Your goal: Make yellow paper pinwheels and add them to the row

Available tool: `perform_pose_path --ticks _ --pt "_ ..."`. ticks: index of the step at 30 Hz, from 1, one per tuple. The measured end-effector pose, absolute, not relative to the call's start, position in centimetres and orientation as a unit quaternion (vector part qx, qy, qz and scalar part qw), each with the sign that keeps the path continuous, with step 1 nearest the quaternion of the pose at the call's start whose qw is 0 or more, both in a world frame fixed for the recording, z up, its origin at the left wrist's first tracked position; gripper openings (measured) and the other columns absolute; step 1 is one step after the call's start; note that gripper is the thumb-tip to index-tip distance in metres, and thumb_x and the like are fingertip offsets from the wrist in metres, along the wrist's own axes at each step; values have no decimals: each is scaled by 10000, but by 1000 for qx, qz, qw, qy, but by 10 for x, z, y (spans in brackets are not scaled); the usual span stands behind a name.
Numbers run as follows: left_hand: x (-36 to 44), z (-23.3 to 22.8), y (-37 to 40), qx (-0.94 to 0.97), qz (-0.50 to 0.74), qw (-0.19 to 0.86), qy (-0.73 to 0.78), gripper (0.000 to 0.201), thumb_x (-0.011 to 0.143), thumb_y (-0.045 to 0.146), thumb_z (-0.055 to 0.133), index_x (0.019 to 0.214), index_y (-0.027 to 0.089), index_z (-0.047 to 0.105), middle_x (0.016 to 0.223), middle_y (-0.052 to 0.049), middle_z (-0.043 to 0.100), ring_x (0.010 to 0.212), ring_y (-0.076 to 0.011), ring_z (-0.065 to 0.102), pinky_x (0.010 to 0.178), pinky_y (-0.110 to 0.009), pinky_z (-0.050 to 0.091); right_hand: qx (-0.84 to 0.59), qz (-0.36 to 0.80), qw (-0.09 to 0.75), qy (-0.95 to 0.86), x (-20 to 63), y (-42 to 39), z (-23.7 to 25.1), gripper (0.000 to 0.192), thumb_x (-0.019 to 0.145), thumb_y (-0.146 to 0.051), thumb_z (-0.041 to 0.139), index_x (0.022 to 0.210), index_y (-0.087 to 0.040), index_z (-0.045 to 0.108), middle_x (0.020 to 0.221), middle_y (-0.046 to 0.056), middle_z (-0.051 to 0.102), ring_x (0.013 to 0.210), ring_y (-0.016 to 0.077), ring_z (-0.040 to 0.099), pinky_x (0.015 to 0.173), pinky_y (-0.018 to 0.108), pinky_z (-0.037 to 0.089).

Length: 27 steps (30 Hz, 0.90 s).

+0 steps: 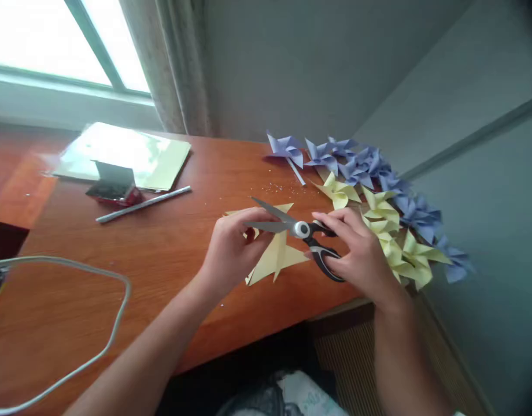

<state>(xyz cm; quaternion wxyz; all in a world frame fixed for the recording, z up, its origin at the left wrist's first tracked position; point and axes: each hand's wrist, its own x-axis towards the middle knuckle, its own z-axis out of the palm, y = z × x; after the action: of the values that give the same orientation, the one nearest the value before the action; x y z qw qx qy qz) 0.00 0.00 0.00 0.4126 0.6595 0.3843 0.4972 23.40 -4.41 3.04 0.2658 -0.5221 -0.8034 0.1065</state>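
My right hand [357, 248] grips a pair of scissors [301, 229] by the black and grey handles, with the blades parted and pointing left. My left hand [235, 248] is closed, thumb and fingers drawn together beside the blades; whatever it pinches is too small or hidden to make out. Below both hands lies a cut, partly folded piece of pale yellow paper [274, 260] on the wooden table [162, 300]. The left hand covers part of that paper.
Yellow paper pinwheels [381, 211] and blue-purple pinwheels [357, 167] crowd the right side. A rolled paper stick [143, 204], a small open box [116, 188] and a plastic-wrapped paper stack [170, 167] lie at the left. A white cable [125, 294] loops across the left front.
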Motion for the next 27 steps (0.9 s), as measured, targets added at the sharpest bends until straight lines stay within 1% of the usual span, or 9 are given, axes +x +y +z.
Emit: perform_pose_path --ticks 3,6,9,13,16,18,20,23,27 --pt "0 -1 -2 663 511 394 378 188 831 66 633 902 174 771 795 -12 771 636 -111 600 553 -228 438 -526 111 266 -800 236 -45 30 632 810 -155 780 1396 -257 569 1131 65 570 1016 216 623 928 346 542" --pt "1 -1 -2 669 514 383 376 191 836 70 626 896 180 769 771 -8 755 619 -103 582 545 -223 426 -535 117 272 -791 235 -45 29 597 824 -162 764 1382 -270 583 1129 65 583 1013 218 632 929 354 545" --pt "1 -2 -1 671 497 386 392 136 863 135 645 913 168 767 754 -18 739 605 -102 566 551 -230 428 -551 143 296 -767 232 -45 26 559 816 -219 784 1347 -280 617 1121 62 602 995 220 641 918 361 552" --pt "2 -3 -1 648 497 407 408 92 882 230 679 871 159 735 741 -22 717 606 -101 561 560 -233 435 -598 243 383 -660 231 -38 15 507 769 -353 836 1246 -272 684 1089 48 632 920 204 652 859 351 572" --pt "1 -5 -1 621 503 436 414 110 895 260 669 862 159 695 777 -34 708 632 -110 578 558 -235 438 -627 341 443 -542 234 -28 1 506 724 -397 863 1181 -247 704 1048 33 662 895 187 662 870 350 570" --pt "0 -5 -1 600 505 461 415 133 907 289 656 873 161 666 788 -40 693 656 -124 601 564 -242 453 -641 391 450 -484 237 -22 -10 557 674 -394 889 1167 -217 700 1041 35 685 919 187 667 911 355 561" --pt "0 -5 -1 586 507 477 415 148 914 309 647 879 166 645 791 -40 677 678 -137 621 574 -248 469 -646 418 437 -465 240 -17 -23 606 658 -383 888 1193 -194 677 1055 47 694 957 196 673 946 367 553" --pt "-1 -5 -1 582 511 479 414 132 907 298 656 876 172 630 796 -37 671 694 -138 624 579 -245 472 -667 375 404 -502 247 -16 -40 637 692 -380 843 1260 -181 633 1083 76 688 986 224 678 937 397 562" --pt "0 -4 -1 586 527 458 411 104 880 265 691 906 176 644 803 -26 670 657 -114 584 537 -225 436 -710 230 331 -578 255 -21 -47 492 778 -356 733 1233 -184 659 1144 123 672 969 256 680 914 435 562"
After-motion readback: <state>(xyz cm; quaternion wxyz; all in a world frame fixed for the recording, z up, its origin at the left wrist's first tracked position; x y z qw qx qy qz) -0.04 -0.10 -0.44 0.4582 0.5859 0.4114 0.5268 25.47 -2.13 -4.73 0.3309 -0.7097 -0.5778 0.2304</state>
